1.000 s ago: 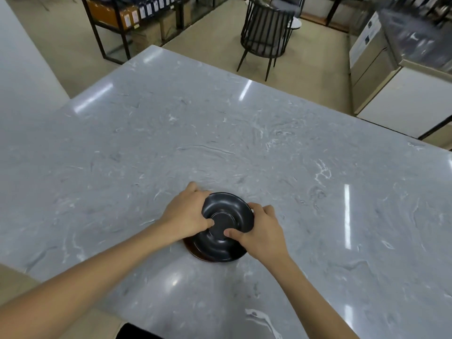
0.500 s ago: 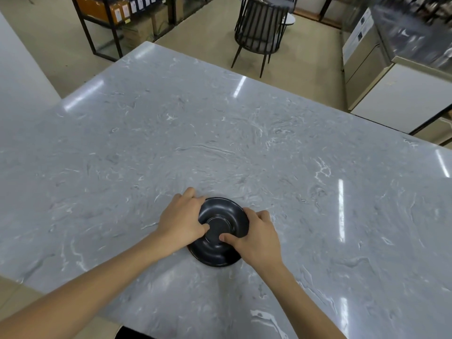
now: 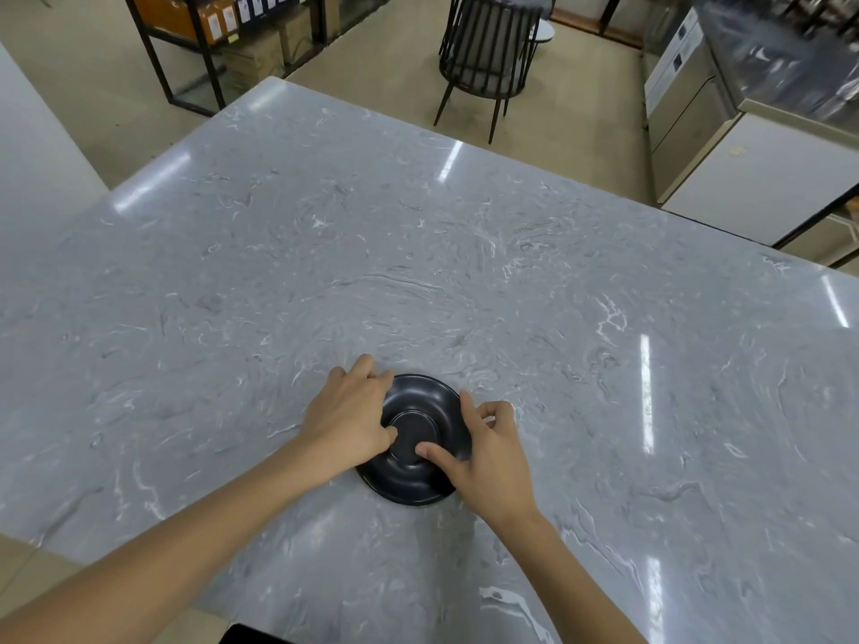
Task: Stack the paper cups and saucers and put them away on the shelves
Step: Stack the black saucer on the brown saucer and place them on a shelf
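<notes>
A stack of black saucers (image 3: pixel 411 485) lies flat on the grey marble counter (image 3: pixel 465 271), near its front edge. My left hand (image 3: pixel 348 420) grips the stack's left rim, fingers over the edge and thumb inside the top saucer's well. My right hand (image 3: pixel 495 453) is on the right rim, thumb pressed onto the top saucer and fingers curled at the edge. How many saucers are in the stack I cannot tell. No paper cups are in view.
Beyond the counter's far edge stand a black slatted chair (image 3: pixel 488 53) and a black metal shelf rack (image 3: pixel 209 34) holding boxes at the back left. White cabinets (image 3: pixel 753 178) stand at the right. A white wall (image 3: pixel 32 141) lies left.
A second ago the stack was tipped up at its near edge, showing a brownish underside; now it rests flat. My right fingers have eased a little off the rim.
</notes>
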